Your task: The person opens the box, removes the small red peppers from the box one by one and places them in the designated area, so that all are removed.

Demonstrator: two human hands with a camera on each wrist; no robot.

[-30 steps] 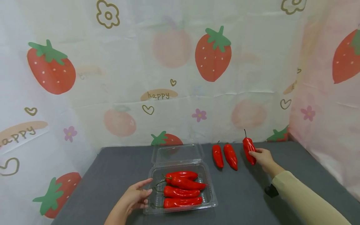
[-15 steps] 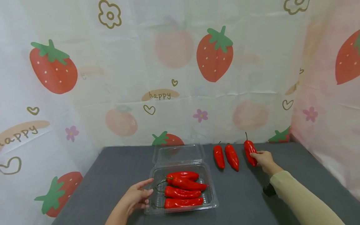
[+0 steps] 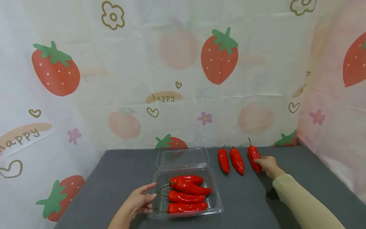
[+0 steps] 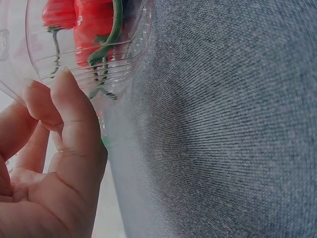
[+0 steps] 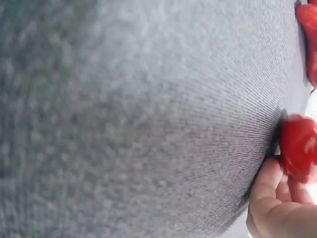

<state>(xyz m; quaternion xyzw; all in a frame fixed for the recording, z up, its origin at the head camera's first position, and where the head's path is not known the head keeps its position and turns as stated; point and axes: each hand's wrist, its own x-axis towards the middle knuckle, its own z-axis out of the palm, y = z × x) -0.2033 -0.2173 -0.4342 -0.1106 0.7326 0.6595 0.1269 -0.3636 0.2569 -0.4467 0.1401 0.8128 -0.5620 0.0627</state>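
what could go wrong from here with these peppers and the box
The right hand holds its pepper toward the end away from the stem, so it might tip or slip if lifted.

In the clear box, one of the four peppers already overlaps another; adding more could make a pile that keeps the lid from closing.

A pale backdrop spans the upper frame and both sides, lightly creased, cooler white at left and pinkish at right. Printed on it are a red strawberry at upper centre, the word "happy" mid-frame and a flower outline at upper left. A dark grey desk fills the lower centre.
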